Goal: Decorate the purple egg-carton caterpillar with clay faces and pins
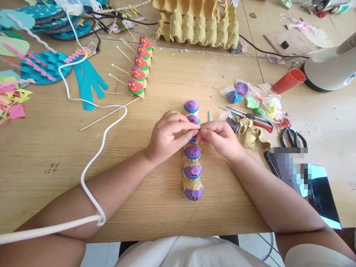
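A strip of egg carton [194, 183] lies lengthwise before me, its bumps capped in purple clay with blue rims. Small dark faces show on the nearer bumps. Over its upper half, my left hand [171, 131] pinches with thumb and forefinger. Fingertip to fingertip with it, my right hand [219, 137] is also closed in a pinch. Whatever sits between the fingertips is too small to name; a dark speck shows there. The hands partly hide the second and third bumps. Just beyond my right hand lies a small turquoise stick [209, 116].
To the right are a utility knife [250, 118], bags of coloured clay [251, 102], torn carton [249, 135], scissors [293, 137] and a phone [289, 170]. A red-and-green carton caterpillar [137, 73] and egg trays [197, 27] stand farther back. A white cord [104, 129] crosses my left forearm.
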`<state>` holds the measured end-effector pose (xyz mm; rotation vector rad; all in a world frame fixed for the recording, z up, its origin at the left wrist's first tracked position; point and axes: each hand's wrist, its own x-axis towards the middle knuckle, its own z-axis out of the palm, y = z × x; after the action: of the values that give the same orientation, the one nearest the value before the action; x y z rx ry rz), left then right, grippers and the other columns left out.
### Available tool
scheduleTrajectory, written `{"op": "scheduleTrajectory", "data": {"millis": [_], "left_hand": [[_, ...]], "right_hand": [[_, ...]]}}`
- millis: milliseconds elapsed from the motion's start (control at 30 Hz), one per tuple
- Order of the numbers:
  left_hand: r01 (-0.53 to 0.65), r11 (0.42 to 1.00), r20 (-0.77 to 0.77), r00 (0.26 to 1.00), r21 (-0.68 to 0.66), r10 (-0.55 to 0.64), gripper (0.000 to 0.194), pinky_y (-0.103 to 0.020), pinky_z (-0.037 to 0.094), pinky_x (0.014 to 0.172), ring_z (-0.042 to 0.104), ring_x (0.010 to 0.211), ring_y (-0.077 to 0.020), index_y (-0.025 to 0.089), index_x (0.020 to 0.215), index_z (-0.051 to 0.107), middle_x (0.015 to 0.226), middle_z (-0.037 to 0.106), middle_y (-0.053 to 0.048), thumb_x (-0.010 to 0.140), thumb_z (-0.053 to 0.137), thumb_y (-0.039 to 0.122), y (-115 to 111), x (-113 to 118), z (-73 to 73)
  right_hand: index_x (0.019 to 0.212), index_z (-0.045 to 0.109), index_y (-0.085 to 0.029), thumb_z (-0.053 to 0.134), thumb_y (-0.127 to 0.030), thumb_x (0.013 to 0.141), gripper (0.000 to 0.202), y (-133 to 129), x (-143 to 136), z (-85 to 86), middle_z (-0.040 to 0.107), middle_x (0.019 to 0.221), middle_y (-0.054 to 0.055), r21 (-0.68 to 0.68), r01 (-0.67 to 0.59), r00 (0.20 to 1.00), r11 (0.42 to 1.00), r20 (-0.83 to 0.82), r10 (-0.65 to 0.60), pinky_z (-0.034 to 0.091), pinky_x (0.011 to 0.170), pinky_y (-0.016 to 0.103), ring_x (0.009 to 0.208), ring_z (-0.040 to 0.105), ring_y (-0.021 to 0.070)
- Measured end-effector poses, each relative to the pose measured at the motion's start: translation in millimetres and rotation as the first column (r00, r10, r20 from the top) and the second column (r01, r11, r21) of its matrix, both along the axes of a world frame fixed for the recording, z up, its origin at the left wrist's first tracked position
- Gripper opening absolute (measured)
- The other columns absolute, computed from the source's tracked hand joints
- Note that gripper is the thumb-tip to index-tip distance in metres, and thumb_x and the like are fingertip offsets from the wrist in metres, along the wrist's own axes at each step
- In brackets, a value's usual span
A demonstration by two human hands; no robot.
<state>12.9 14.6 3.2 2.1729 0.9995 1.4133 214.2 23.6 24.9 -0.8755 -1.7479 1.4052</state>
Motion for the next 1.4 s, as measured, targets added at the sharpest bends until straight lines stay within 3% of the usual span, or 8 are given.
{"op": "scheduleTrajectory", "data": {"millis": [1133, 1400], "left_hand": [[0.009, 1.0, 0.0, 1.0, -0.015, -0.009, 0.008, -0.035, 0.055, 0.089, 0.068, 0.092, -0.0175, 0.025, 0.098, 0.08, 0.087, 0.075, -0.002, 0.095, 0.073, 0.024, -1.2, 0.8, 0.8], [0.028, 0.999, 0.025, 0.999, -0.042, -0.027, 0.012, -0.037, 0.056, 0.092, 0.07, 0.094, -0.0184, 0.024, 0.1, 0.08, 0.09, 0.077, -0.003, 0.097, 0.068, 0.023, -3.4, 1.3, 2.6]], "right_hand": [[0.068, 0.072, -0.016, 0.059, -0.028, 0.088, 0.026, -0.6, -0.4, -0.8, 0.067, 0.062, 0.001, -0.022, 0.016, 0.999, 1.0, 0.032, -0.015, 0.046, 0.056, 0.024, 0.059, 0.058, 0.0118], [0.067, 0.074, -0.017, 0.061, -0.027, 0.085, 0.024, -1.7, 1.2, -1.9, 0.071, 0.066, 0.002, -0.089, 0.07, 0.997, 0.994, -0.009, -0.071, 0.047, 0.056, 0.024, 0.059, 0.061, 0.0123]]}}
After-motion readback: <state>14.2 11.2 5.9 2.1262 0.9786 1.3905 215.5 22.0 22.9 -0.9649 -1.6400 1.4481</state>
